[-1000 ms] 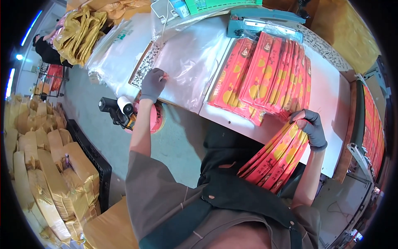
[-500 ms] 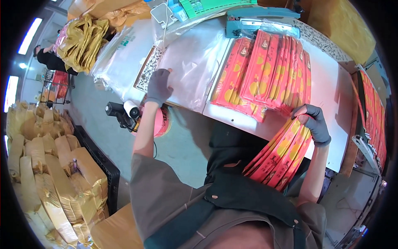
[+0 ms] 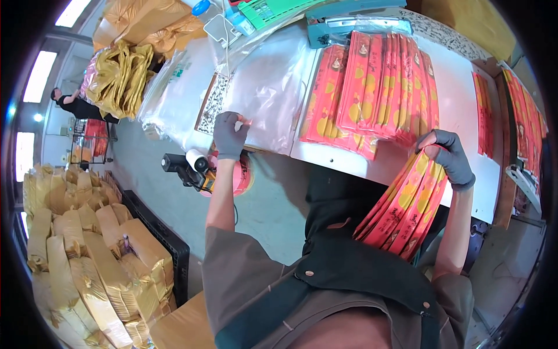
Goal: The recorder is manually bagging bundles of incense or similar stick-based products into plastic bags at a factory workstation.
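Head: red packets [image 3: 388, 90] in bags [image 3: 367, 27]

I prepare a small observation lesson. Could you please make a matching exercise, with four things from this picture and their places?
1. Left hand
2. Right hand
3. Teal device
4. Gold-wrapped bundles

A. just behind the stacked red packets
B. holding a fan of red-and-yellow packets
C. piled at lower left
D. at the near edge of the clear plastic sheets

Pairs: 1-D, 2-B, 3-A, 4-C
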The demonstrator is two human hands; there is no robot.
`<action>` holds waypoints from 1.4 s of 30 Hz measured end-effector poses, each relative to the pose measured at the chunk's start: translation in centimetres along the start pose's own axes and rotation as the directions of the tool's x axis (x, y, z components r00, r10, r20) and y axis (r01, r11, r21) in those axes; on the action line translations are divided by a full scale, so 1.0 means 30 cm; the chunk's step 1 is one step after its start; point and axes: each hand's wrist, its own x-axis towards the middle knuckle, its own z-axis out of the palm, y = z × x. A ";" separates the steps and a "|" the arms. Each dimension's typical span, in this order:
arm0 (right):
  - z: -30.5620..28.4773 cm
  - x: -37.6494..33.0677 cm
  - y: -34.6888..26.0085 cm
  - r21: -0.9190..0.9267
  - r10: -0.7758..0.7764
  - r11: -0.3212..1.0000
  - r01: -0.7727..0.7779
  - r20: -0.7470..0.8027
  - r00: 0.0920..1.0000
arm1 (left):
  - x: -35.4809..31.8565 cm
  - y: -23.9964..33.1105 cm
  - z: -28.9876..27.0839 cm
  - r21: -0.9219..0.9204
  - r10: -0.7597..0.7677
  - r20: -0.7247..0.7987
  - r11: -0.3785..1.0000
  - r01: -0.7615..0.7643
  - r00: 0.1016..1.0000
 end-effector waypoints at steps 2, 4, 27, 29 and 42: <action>0.003 0.003 -0.007 -0.022 -0.020 1.000 0.021 0.028 0.999 | 0.009 0.018 -0.005 -0.075 -0.074 0.070 0.994 0.079 0.995; 0.006 -0.002 -0.008 -0.010 -0.022 1.000 0.022 0.027 0.999 | 0.017 0.022 0.001 -0.040 -0.011 0.106 0.999 0.015 0.994; 0.009 -0.010 -0.005 -0.018 -0.021 1.000 0.021 0.021 1.000 | -0.012 0.272 0.146 -0.150 -0.100 0.057 0.983 0.108 0.993; 0.006 -0.011 -0.005 -0.025 -0.013 1.000 0.013 0.018 1.000 | 0.028 0.312 0.119 -0.450 -0.169 0.135 0.868 0.213 0.976; 0.018 0.014 -0.023 -0.066 -0.031 0.997 0.036 0.078 0.996 | 0.209 0.676 0.049 -0.810 -0.029 0.556 0.206 0.549 0.831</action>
